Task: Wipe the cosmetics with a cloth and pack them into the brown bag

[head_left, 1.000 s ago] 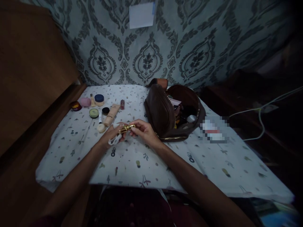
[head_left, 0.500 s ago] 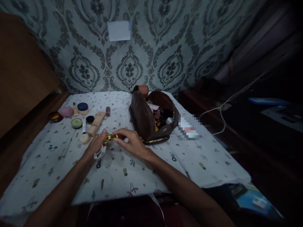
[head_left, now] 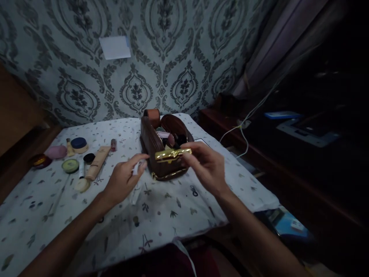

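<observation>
My right hand (head_left: 206,165) pinches a shiny gold slim case (head_left: 173,154) by its right end, in front of the open bag. What kind of case it is I cannot tell. My left hand (head_left: 123,177) is closed on a crumpled white wipe (head_left: 135,196), which hangs below the fingers; this hand is left of the bag, apart from the case. The brown makeup bag (head_left: 150,140) stands unzipped, with several cosmetics inside, including a pink item (head_left: 163,135). The case hides part of the bag's front.
Cosmetics lie on the left of the patterned white cloth (head_left: 173,207): a beige tube (head_left: 98,162), a green-topped jar (head_left: 70,166), a blue-lidded jar (head_left: 79,144), a pink item (head_left: 57,152) and a small lip-colour tube (head_left: 113,145). White cables (head_left: 245,122) run at right.
My hands have separated. The gold case has left my left hand and moved right and up in my right hand, in front of the bag. The view has turned to the right.
</observation>
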Demonstrator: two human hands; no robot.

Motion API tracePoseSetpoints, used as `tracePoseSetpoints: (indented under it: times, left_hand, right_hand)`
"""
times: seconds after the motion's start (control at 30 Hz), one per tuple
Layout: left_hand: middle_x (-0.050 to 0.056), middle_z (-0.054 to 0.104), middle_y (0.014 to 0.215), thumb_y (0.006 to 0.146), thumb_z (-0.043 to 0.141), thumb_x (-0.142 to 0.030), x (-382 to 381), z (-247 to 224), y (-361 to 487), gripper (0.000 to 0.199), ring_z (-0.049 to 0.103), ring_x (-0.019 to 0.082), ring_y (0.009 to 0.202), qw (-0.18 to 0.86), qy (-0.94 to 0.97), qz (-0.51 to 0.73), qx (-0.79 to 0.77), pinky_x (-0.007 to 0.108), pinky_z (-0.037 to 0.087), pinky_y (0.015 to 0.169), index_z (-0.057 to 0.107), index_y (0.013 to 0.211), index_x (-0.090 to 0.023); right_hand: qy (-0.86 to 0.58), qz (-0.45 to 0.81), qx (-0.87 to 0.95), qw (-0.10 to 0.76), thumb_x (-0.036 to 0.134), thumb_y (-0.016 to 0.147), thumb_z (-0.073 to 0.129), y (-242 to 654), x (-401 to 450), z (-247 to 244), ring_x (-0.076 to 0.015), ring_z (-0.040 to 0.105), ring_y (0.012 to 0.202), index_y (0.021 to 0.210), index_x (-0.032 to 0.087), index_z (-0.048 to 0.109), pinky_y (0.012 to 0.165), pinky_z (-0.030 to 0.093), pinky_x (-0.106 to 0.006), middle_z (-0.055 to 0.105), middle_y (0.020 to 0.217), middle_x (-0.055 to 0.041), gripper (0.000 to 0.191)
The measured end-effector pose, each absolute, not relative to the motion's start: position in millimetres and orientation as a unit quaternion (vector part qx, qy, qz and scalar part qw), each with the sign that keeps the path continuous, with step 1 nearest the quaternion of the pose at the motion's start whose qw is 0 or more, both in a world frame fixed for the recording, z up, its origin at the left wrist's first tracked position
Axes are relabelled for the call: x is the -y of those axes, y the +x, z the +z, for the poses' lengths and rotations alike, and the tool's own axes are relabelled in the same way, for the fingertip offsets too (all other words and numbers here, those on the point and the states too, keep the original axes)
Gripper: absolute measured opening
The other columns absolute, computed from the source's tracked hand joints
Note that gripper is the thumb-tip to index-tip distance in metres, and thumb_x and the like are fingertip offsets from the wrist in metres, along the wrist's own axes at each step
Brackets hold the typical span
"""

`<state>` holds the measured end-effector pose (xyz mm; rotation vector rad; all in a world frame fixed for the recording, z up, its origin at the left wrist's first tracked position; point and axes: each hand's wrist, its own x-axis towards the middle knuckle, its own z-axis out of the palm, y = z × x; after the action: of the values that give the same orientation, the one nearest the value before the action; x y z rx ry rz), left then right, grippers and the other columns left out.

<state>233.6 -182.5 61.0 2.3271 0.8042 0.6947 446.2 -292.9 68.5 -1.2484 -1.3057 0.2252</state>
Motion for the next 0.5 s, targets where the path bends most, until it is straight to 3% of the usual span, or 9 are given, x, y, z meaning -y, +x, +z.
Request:
tracePoseSetpoints:
  times: [0.13,0.23,0.37,0.5]
  left_hand:
    - [-0.001,0.057,0.060,0.090,0.051,-0.033,175,78,267,0.039,0.054,0.017,0.053,0.146,0.940,0.209,-0.227,0.026,0.041,0.060,0.062,0.127,-0.026]
    - [0.000,0.060,0.063,0.081,0.060,-0.022,170,87,285,0.048,0.055,0.019,0.052,0.044,0.964,0.126,-0.231,0.028,0.043,0.061,0.058,0.129,-0.028]
    - [0.001,0.062,0.064,0.078,0.053,-0.012,168,92,290,0.049,0.054,0.019,0.049,-0.071,0.972,0.043,-0.218,0.025,0.040,0.054,0.057,0.125,-0.025]
    - [0.004,0.068,0.076,0.076,0.043,-0.006,163,78,281,0.060,0.061,0.021,0.060,-0.106,0.973,0.057,-0.197,0.024,0.041,0.055,0.049,0.132,-0.025]
  right_hand:
    - [-0.582,0.023,0.541,0.607,0.038,0.091,0.062,475,294,79,-0.0107,0.055,0.055,0.094,0.020,0.066,0.053,0.045,-0.024,0.062,0.071,0.0012,0.019]
    - [-0.604,-0.002,0.573,0.555,0.038,0.092,0.060,484,288,81,-0.0116,0.055,0.057,0.092,0.019,0.065,0.053,0.042,-0.025,0.065,0.074,-0.0003,0.019]
    - [-0.606,-0.012,0.638,0.475,0.035,0.093,0.057,489,280,78,-0.0121,0.055,0.059,0.091,0.020,0.064,0.057,0.040,-0.024,0.063,0.069,0.0008,0.016]
    - [-0.598,-0.006,0.688,0.411,0.035,0.095,0.056,500,280,78,-0.0114,0.051,0.055,0.086,0.020,0.063,0.054,0.035,-0.025,0.060,0.064,0.0013,0.018]
